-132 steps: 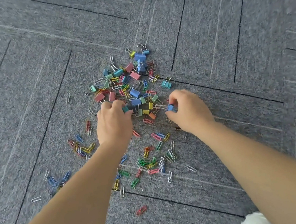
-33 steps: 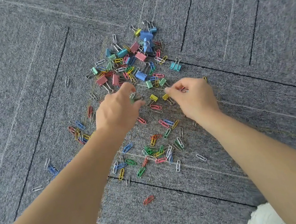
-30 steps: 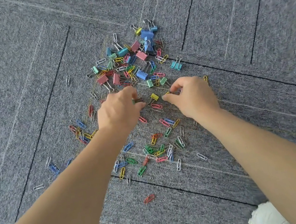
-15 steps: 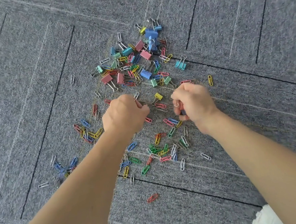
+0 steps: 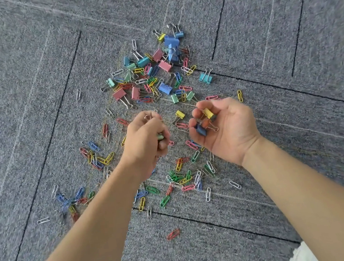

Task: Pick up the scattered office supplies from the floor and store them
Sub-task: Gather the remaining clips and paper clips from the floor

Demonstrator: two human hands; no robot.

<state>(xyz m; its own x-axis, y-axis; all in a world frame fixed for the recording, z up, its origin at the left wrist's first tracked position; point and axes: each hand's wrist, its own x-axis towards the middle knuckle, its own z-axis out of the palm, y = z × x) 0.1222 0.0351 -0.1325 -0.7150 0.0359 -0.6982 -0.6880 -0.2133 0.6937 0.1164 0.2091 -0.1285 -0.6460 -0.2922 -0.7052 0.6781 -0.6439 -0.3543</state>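
Office supplies, namely coloured paper clips and binder clips, lie scattered on a grey carpet-tiled floor. No box, tray or other container appears in the head view; the only things holding clips are the person's two hands.

Right hand: turned palm-up above the floor, fingers curled loosely into a cup. Within the cup rest a yellow binder clip, a dark blue binder clip and what seems an orange one between them; wire handles show at the palm.

Left hand: knuckles up, fingers closed into a fist. A pale green piece shows at the gap between thumb and fingers, and a small wire loop protrudes at the top of the fist. What else the fist encloses cannot be told.

Floor, far cluster: larger binder clips in blue, pink, teal and green lie mixed with paper clips beyond both hands. A teal binder clip lies apart at the right of this cluster. A loose yellow binder clip lies on the carpet between the two hands.

Floor, near cluster: paper clips only, mostly green, yellow, pink and white, beneath and before the wrists. A further group lies at the left, and a single red paper clip lies nearest the person.
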